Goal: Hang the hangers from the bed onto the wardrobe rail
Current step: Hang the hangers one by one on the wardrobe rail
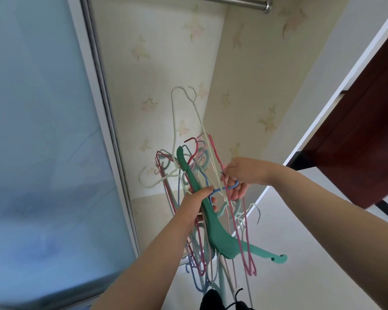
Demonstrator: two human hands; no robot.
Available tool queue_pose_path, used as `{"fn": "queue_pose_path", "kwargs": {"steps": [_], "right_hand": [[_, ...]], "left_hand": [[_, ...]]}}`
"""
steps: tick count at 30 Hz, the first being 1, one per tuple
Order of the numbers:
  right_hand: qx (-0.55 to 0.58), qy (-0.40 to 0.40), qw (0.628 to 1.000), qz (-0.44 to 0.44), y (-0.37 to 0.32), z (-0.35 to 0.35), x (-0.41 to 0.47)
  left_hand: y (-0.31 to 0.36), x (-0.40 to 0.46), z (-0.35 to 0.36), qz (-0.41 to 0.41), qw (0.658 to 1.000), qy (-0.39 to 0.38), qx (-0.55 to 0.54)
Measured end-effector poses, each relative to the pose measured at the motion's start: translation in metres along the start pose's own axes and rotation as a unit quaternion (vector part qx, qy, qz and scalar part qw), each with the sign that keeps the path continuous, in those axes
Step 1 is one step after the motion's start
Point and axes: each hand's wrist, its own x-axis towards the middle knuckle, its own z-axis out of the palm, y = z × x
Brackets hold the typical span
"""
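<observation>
- Inside a wardrobe lined with pale floral wallpaper (166, 70), frosted sliding door (43, 130) at left.
- Bare metal rail (231, 1) high above, well apart from everything below.
- Tangled bundle of wire hangers (197, 175) held up in mid-air beneath it.
- Left hand (194, 203) clamped round the bundle beside a thick green hanger (213, 222).
- Right hand (239, 175) pinching a blue hanger (227, 187) by its hook.

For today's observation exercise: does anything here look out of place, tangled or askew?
Yes. The hangers form a tangled bunch, hooks pointing every way, gripped by the left hand while the right hand pinches a wire. The wardrobe rail above shows no hangers on its visible part.
</observation>
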Motion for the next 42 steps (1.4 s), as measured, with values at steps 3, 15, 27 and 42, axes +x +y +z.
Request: {"fn": "queue_pose_path", "kwargs": {"steps": [3, 15, 27, 42], "right_hand": [[0.057, -0.01, 0.998, -0.009, 0.001, 0.003, -0.004], [0.199, 0.016, 0.977, -0.07, 0.014, 0.027, 0.007], [0.372, 0.123, 0.919, 0.044, 0.033, 0.016, -0.001], [0.103, 0.362, 0.926, 0.017, 0.069, -0.042, -0.003]], "left_hand": [[0.005, 0.004, -0.006, 0.009, 1.0, -0.018, 0.017], [-0.003, 0.004, -0.003, 0.006, 0.999, -0.028, -0.018], [-0.016, 0.009, -0.025, -0.043, 0.997, 0.051, -0.048], [0.032, 0.012, -0.036, -0.007, 0.998, 0.058, -0.001]]}}
